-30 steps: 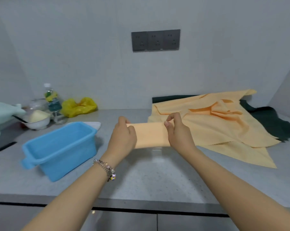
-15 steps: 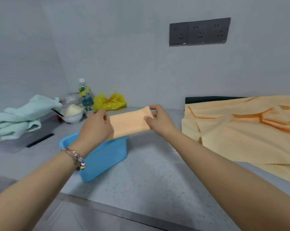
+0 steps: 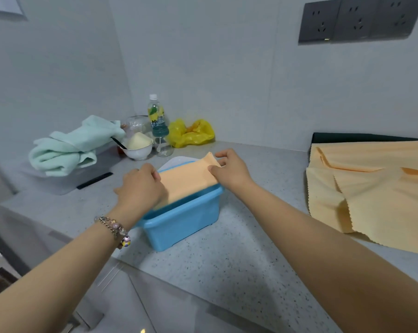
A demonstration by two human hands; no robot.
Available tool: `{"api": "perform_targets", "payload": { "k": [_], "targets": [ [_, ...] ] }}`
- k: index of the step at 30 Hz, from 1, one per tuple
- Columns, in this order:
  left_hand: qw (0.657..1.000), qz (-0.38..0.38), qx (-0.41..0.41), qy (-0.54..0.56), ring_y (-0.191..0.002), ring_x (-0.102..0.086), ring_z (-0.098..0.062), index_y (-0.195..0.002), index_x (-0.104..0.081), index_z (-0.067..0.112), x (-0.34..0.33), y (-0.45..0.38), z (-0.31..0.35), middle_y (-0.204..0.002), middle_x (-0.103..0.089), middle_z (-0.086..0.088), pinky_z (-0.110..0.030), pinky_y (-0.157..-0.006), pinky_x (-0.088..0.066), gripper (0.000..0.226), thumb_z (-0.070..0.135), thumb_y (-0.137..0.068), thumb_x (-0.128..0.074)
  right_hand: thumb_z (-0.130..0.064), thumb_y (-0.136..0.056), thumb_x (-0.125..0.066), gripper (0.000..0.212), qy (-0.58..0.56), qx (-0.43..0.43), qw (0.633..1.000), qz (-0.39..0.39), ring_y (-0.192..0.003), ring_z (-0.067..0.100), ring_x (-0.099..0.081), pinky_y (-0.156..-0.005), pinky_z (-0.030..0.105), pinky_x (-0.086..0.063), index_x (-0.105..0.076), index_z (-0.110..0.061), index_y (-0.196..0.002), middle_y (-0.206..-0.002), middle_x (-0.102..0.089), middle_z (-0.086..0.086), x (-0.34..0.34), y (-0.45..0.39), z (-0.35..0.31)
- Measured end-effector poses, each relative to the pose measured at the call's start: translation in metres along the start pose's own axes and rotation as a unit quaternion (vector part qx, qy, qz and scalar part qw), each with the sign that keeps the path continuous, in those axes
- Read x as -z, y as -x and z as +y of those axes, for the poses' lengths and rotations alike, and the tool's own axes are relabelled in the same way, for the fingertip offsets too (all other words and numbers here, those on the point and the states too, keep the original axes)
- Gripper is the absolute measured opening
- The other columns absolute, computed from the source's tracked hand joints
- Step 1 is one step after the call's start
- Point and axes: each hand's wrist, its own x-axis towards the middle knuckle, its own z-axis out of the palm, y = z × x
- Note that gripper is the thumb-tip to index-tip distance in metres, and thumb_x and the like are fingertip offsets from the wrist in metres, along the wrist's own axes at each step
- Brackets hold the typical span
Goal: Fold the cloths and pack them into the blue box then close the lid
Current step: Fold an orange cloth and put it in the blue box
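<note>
A folded orange cloth stretches across the open top of the blue box. My left hand grips its near left end and my right hand pinches its far right end. The box's white lid with a blue edge lies just behind the box, partly hidden by the cloth. Unfolded orange cloths are spread on the counter at the right, on top of a dark green cloth.
A mint green towel, a white bowl, a water bottle and a yellow plastic bag sit at the back left. The grey counter's front edge runs across below my arms.
Both hands carried the folded cloth left from above the counter to over the blue box and lowered it onto the box's top. The view swung left.
</note>
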Motion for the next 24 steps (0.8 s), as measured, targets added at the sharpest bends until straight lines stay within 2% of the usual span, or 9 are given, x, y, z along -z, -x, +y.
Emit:
{"api": "perform_targets", "payload": {
  "k": [4, 7, 9, 13, 16, 18, 20, 22, 24],
  "targets": [
    [0.999, -0.011, -0.016, 0.035, -0.103, -0.049, -0.034, -0.081, -0.048, 0.021, -0.005, -0.004, 0.007, -0.1, -0.057, -0.011, -0.042, -0.087, -0.046, 0.02, 0.001, -0.075, -0.046, -0.016, -0.086, -0.059, 0.035, 0.032, -0.003, 0.999, 0.035, -0.084, 0.014, -0.052, -0.061, 0.023, -0.037, -0.049, -0.017, -0.119, -0.095, -0.053, -0.006, 0.009, 0.003, 0.005],
    [0.996, -0.047, -0.038, 0.059, -0.099, -0.052, -0.035, -0.078, -0.046, 0.022, -0.014, -0.004, 0.023, -0.097, -0.058, -0.012, -0.039, -0.08, -0.045, 0.022, 0.001, -0.075, -0.046, -0.014, -0.083, -0.053, 0.033, 0.079, -0.029, 0.994, 0.069, -0.08, 0.015, -0.053, -0.064, 0.028, -0.042, -0.049, -0.02, -0.116, -0.078, -0.047, -0.012, 0.026, 0.008, 0.009],
    [0.993, -0.066, -0.065, 0.069, -0.099, -0.051, -0.033, -0.078, -0.047, 0.023, -0.022, -0.003, 0.04, -0.096, -0.058, -0.01, -0.037, -0.078, -0.043, 0.022, 0.001, -0.075, -0.047, -0.016, -0.082, -0.052, 0.032, 0.106, -0.049, 0.988, 0.099, -0.081, 0.017, -0.054, -0.065, 0.029, -0.043, -0.048, -0.022, -0.113, -0.08, -0.049, -0.011, 0.042, 0.013, 0.014],
    [0.984, -0.104, -0.115, 0.091, -0.096, -0.052, -0.032, -0.082, -0.049, 0.021, -0.04, 0.003, 0.078, -0.088, -0.054, -0.005, -0.034, -0.073, -0.039, 0.024, -0.001, -0.074, -0.046, -0.023, -0.082, -0.052, 0.03, 0.186, -0.077, 0.965, 0.166, -0.077, 0.018, -0.051, -0.061, 0.027, -0.034, -0.046, -0.027, -0.112, -0.083, -0.052, -0.009, 0.078, 0.024, 0.027],
    [0.975, -0.132, -0.149, 0.103, -0.095, -0.053, -0.032, -0.085, -0.052, 0.02, -0.053, 0.008, 0.103, -0.086, -0.054, -0.004, -0.035, -0.078, -0.04, 0.025, -0.002, -0.073, -0.046, -0.026, -0.082, -0.049, 0.035, 0.277, -0.079, 0.939, 0.19, -0.08, 0.021, -0.054, -0.071, 0.03, -0.037, -0.044, -0.031, -0.117, -0.084, -0.054, -0.006, 0.104, 0.03, 0.036],
    [0.971, -0.141, -0.161, 0.107, -0.091, -0.052, -0.028, -0.085, -0.053, 0.02, -0.06, 0.012, 0.115, -0.077, -0.051, 0.003, -0.041, -0.094, -0.038, 0.022, 0.001, -0.076, -0.048, -0.027, -0.082, -0.047, 0.036, 0.338, -0.069, 0.922, 0.175, -0.087, 0.023, -0.056, -0.076, 0.033, -0.035, -0.045, -0.035, -0.116, -0.079, -0.053, -0.007, 0.119, 0.033, 0.039],
    [0.973, -0.122, -0.172, 0.095, -0.085, -0.051, -0.019, -0.082, -0.053, 0.023, -0.064, 0.011, 0.121, -0.071, -0.052, 0.01, -0.043, -0.107, -0.026, 0.014, 0.01, -0.082, -0.049, -0.025, -0.082, -0.047, 0.031, 0.362, -0.061, 0.919, 0.145, -0.092, 0.023, -0.056, -0.077, 0.033, -0.031, -0.049, -0.038, -0.11, -0.082, -0.055, -0.007, 0.131, 0.034, 0.039],
    [0.975, -0.089, -0.196, 0.059, -0.084, -0.056, -0.014, -0.079, -0.055, 0.024, -0.063, 0.005, 0.12, -0.069, -0.056, 0.011, -0.035, -0.098, -0.026, 0.005, 0.024, -0.084, -0.055, -0.023, -0.08, -0.05, 0.028, 0.371, -0.04, 0.92, 0.121, -0.09, 0.022, -0.055, -0.077, 0.031, -0.028, -0.052, -0.038, -0.104, -0.077, -0.054, -0.009, 0.139, 0.034, 0.036],
    [0.972, -0.083, -0.22, 0.005, -0.08, -0.056, -0.012, -0.075, -0.054, 0.024, -0.056, -0.004, 0.116, -0.066, -0.056, 0.011, -0.033, -0.086, -0.028, 0.018, 0.039, -0.081, -0.063, -0.021, -0.078, -0.053, 0.027, 0.384, -0.006, 0.919, 0.089, -0.08, 0.02, -0.053, -0.071, 0.028, -0.029, -0.052, -0.036, -0.1, -0.067, -0.05, -0.012, 0.141, 0.032, 0.031]
  ]
}}
